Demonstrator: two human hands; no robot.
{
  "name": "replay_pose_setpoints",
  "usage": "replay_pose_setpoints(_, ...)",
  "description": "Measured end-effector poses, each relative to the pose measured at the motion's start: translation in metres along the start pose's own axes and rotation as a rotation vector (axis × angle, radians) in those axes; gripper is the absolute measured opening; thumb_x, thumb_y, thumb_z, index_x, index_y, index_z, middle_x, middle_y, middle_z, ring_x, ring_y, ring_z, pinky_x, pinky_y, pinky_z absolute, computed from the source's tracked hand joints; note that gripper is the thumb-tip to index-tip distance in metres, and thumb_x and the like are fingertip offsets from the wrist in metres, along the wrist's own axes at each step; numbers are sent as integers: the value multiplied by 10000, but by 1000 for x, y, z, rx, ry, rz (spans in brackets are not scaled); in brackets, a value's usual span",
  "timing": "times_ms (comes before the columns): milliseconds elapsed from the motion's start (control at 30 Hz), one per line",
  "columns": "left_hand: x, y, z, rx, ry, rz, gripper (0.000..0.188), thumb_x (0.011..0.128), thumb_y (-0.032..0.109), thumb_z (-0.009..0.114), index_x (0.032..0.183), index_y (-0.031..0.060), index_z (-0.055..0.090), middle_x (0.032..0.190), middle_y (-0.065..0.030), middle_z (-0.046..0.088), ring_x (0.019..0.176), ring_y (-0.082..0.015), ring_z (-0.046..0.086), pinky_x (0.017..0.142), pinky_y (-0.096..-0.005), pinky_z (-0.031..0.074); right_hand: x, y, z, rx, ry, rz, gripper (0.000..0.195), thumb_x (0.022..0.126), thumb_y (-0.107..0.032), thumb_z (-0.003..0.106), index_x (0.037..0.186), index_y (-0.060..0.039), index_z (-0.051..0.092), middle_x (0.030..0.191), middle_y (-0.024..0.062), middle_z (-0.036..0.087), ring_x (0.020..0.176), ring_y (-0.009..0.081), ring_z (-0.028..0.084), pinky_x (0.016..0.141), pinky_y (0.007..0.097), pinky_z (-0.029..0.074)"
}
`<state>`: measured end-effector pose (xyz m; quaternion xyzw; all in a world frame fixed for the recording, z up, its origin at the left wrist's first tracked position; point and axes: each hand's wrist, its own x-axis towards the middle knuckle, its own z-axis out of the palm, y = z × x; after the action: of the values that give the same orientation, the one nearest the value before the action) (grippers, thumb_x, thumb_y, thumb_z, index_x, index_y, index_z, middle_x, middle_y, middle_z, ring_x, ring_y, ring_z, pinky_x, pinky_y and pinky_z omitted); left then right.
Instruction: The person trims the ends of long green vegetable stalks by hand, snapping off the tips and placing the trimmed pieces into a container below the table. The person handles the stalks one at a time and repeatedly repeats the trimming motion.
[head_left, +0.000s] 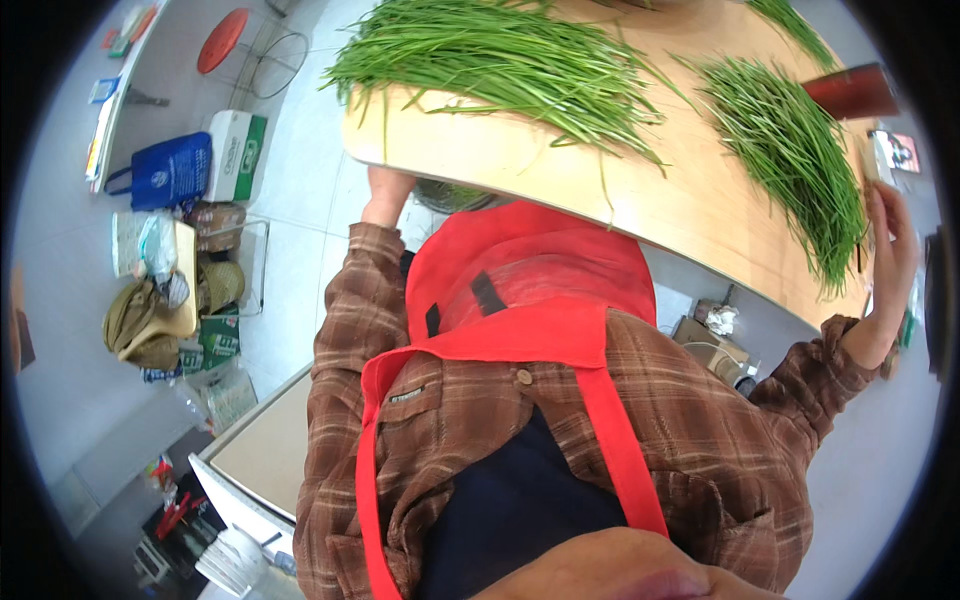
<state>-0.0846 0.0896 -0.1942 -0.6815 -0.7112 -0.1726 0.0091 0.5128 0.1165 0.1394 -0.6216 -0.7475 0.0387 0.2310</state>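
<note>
My left hand (391, 187) reaches down at the table's left front edge; its fingers are hidden under the tabletop. At the table's right edge, my right hand (894, 229) is raised beside a pile of green chives (795, 157), with its fingertips near a small pale object (879, 159); whether it grips this cannot be told. A larger chive pile (495, 67) lies across the left part of the light wooden table (675, 202), its leaves overhanging the left edge. More chives (795, 30) lie at the far right. Loose blades are scattered on the wood.
A dark red container (851, 90) stands beyond the right pile. Under the table edge is a dark round container (450, 196) with green bits. On the left are a red stool (223, 40), a blue bag (171, 171), a carton (236, 154) and a loaded chair (184, 277).
</note>
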Motion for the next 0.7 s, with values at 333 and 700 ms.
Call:
replay_pose_setpoints(333,-11,2,-34,-383,-294,-294,278,824,192,596,1054,38,609,913,-156,667,796,-262,654,675,-362,498,15,-2,-14,-395,234,-58,160,882,-139,591,1022,-67,622,923,35,647,837,129,611,742,247,458)
replay_pose_setpoints(700,-40,5,-97,-890,77,-523,251,921,86,504,1145,-23,535,891,-68,607,764,-106,589,685,-246,507,18,-7,52,-254,114,-166,136,858,-111,591,987,-81,618,957,59,627,866,231,607,714,289,459)
